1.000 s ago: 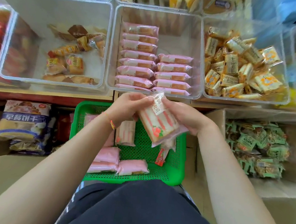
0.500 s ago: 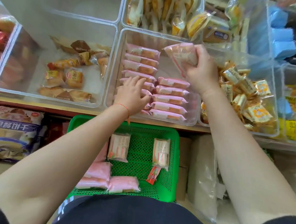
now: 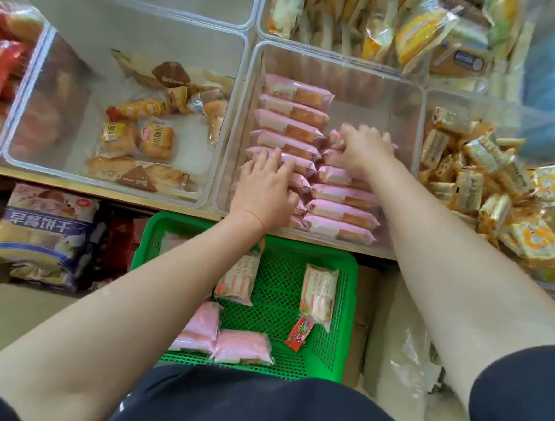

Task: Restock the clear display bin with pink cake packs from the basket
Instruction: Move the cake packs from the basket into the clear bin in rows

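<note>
Pink cake packs [image 3: 292, 126]; green mesh basket [image 3: 338, 313]; clear display bin [image 3: 404, 120]; red wrist string [image 3: 252, 216].

We see both hands inside the clear bin [image 3: 405, 97]: the left hand [image 3: 264, 189] rests flat on the left row of pink packs [image 3: 292, 126], the right hand [image 3: 364, 149] presses the top of the right row. Below, the green basket [image 3: 341, 313] holds more packs.

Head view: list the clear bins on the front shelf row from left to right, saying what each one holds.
Bin of red packs → bin of loose bread and pastry packs → clear display bin with rows of pink cake packs, both hands inside → bin of yellow-orange snack packs.
</note>
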Tool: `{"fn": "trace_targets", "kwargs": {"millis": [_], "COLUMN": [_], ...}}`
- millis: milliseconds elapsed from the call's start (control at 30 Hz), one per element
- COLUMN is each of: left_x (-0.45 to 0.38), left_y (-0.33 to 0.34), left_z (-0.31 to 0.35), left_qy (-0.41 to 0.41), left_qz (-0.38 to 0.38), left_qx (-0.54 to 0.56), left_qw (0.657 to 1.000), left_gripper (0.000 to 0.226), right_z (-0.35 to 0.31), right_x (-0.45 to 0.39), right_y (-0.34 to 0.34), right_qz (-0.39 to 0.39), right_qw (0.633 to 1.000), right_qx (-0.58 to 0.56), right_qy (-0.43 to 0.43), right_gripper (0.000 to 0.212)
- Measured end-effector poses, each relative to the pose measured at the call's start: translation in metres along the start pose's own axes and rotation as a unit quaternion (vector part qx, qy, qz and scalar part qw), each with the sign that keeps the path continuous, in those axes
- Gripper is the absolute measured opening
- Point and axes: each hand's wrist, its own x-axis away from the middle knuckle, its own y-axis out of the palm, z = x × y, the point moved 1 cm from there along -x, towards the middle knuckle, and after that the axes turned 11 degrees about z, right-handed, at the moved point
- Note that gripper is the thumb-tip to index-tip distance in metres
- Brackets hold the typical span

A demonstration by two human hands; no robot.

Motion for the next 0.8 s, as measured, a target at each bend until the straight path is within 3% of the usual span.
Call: {"fn": "trace_targets", "kwargs": {"millis": [100, 167, 300, 433, 467, 533, 600, 667, 733, 800], "left_x": [0.0, 0.001, 0.001, 0.001, 0.002, 0.006, 0.009, 0.014, 0.032, 0.066], "left_y": [-0.001, -0.002, -0.004, -0.005, -0.005, -0.008, -0.011, -0.013, -0.015, -0.009], "left_z": [0.001, 0.002, 0.003, 0.003, 0.003, 0.003, 0.004, 0.005, 0.01, 0.023], "left_qy": [-0.004, -0.005, -0.003, -0.005, 0.0, 0.012, 0.039, 0.085, 0.144, 0.211], "left_qz": [0.0, -0.006, -0.004, 0.01, 0.023, 0.056, 0.1, 0.174, 0.254, 0.268], "left_qx": [-0.01, -0.014, -0.014, -0.014, -0.015, -0.01, 0.008, 0.006, 0.012, 0.055], "left_qw": [1.0, 1.0, 1.0, 1.0, 1.0, 0.998, 0.994, 0.981, 0.956, 0.939], "left_gripper": [0.055, 0.055, 0.054, 0.049, 0.046, 0.039, 0.037, 0.03, 0.017, 0.01], "right_z": [0.009, 0.011, -0.005, -0.023, -0.024, -0.026, -0.026, -0.028, -0.03, -0.026], "right_x": [-0.006, -0.003, 0.03, 0.108, 0.13, 0.17, 0.191, 0.197, 0.197, 0.198], "right_y": [0.001, 0.003, 0.0, -0.023, -0.03, -0.039, -0.026, 0.007, 0.046, 0.085], "right_qz": [-0.101, -0.101, 0.023, 0.144, 0.128, -0.007, -0.206, -0.337, -0.345, -0.279], "right_qw": [0.992, 0.99, 0.98, 0.907, 0.885, 0.854, 0.861, 0.878, 0.904, 0.935], "right_qx": [-0.074, -0.094, -0.194, -0.391, -0.443, -0.516, -0.46, -0.334, -0.237, -0.176], "right_qy": [0.022, 0.025, 0.036, 0.053, 0.062, 0.065, 0.063, 0.069, 0.089, 0.132], "right_gripper": [0.062, 0.062, 0.051, 0.027, 0.024, 0.027, 0.027, 0.027, 0.03, 0.035]}}
